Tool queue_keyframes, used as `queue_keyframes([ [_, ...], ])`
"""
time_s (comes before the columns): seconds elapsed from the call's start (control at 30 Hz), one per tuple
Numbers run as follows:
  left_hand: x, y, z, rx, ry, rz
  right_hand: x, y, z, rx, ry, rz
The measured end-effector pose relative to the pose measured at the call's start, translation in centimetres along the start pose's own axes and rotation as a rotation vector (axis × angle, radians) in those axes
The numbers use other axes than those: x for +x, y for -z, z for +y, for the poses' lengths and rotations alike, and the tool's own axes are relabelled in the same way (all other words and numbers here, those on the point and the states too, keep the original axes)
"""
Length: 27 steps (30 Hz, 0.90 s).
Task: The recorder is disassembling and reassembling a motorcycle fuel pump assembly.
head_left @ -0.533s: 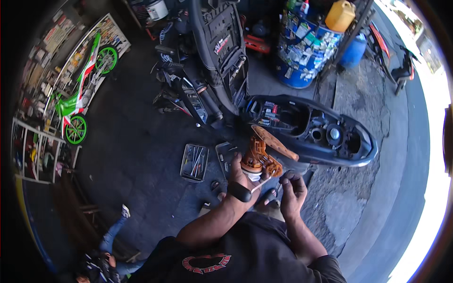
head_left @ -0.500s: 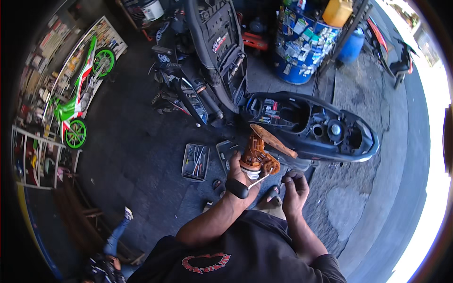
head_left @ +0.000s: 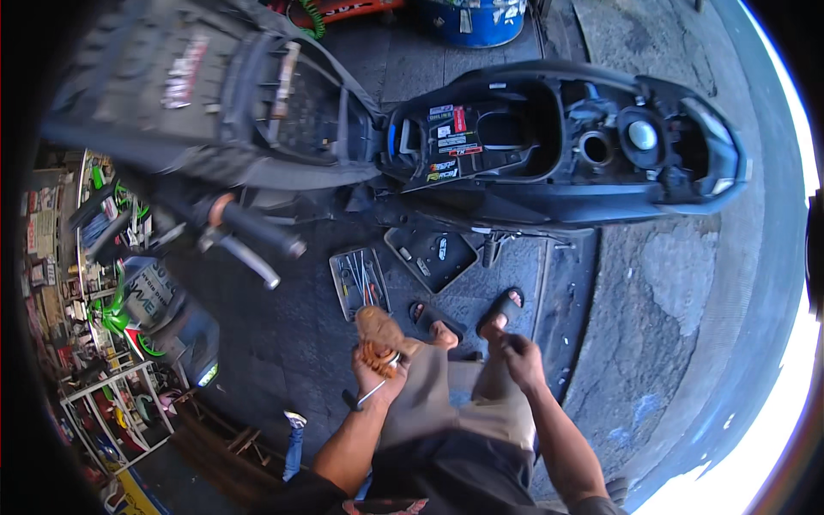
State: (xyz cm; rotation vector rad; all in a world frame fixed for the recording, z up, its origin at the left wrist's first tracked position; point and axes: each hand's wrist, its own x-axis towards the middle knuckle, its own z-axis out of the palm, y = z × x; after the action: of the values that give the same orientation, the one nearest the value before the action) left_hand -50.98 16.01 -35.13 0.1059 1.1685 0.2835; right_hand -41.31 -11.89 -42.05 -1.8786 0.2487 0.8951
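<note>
My left hand [head_left: 367, 378] is wrapped round an orange-brown fuel pump unit [head_left: 378, 330], held low in front of my left thigh. Its flat round flange faces up, and a thin wire arm runs down past my wrist to a dark float [head_left: 349, 399]. At my right knee, my right hand [head_left: 524, 364] has its dark-stained fingers curled together; whatever they may pinch is too small or hidden. Ahead stands a scooter [head_left: 549, 202] with its seat [head_left: 249, 163] tipped up, baring the storage bay and a round opening [head_left: 595, 148] toward its tail.
On the floor between me and the scooter lie a tray [head_left: 335, 296] of tools and a darker tray [head_left: 451, 268] with a few small parts. A handlebar grip [head_left: 257, 230] juts out at left. Beyond the scooter is a blue drum [head_left: 481, 26]. Another person's leg [head_left: 293, 446] shows at lower left.
My view has shifted closer to the scooter, which now looks larger. The fuel pump unit has gone lower and left in view, its flange turned toward me. My right hand is lower too.
</note>
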Motion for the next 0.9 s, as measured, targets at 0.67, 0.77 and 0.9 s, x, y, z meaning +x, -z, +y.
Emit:
queue_keyframes([
  [0.67,26.8,20.0,-1.1,-0.312,-0.291,-0.742,61.8,-36.4,19.5,-1.259,1.211,0.339],
  [0.77,26.6,19.5,-0.7,-0.279,-0.398,-0.817,60.4,-33.9,19.4,-1.121,1.018,0.064],
  [0.9,23.8,17.4,1.1,-0.156,-0.694,-0.715,45.5,-33.8,13.5,-0.888,0.800,-0.117],
])
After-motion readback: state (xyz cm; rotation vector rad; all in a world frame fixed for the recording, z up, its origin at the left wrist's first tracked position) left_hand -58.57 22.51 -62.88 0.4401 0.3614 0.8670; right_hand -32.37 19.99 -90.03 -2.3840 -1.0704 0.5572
